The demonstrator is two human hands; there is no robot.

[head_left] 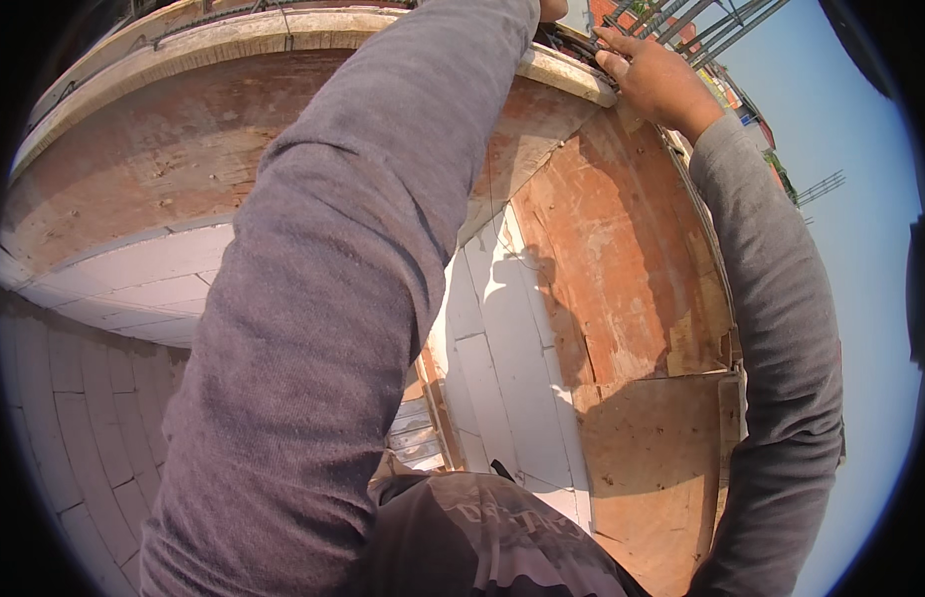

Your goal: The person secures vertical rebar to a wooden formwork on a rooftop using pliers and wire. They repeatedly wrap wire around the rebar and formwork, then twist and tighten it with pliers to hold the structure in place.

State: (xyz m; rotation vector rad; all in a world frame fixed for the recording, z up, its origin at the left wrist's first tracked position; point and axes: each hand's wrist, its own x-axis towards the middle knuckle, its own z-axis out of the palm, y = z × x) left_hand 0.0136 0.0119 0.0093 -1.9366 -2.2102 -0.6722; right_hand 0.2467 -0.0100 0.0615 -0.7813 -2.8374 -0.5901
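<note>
Both my arms, in grey sleeves, reach up to the top corner of the plywood formwork (622, 239). My right hand (666, 88) is at the corner, by the timber edge (567, 75) and beside the steel reinforcing bars (716, 30). Two of its fingers point left, stretched out and a little apart, with nothing visible between them. Only a small part of my left hand (553, 10) shows at the top rim; its fingers are out of the picture. Dark bars or wires (574, 42) lie between the two hands.
Another formwork panel (174, 149) with a timber top edge (234, 35) runs along the left. Pale block walls (502, 348) stand below, and a greyer block wall (94, 418) is at the lower left. Buildings and thin upright bars (821, 187) appear beyond the right side, under open sky.
</note>
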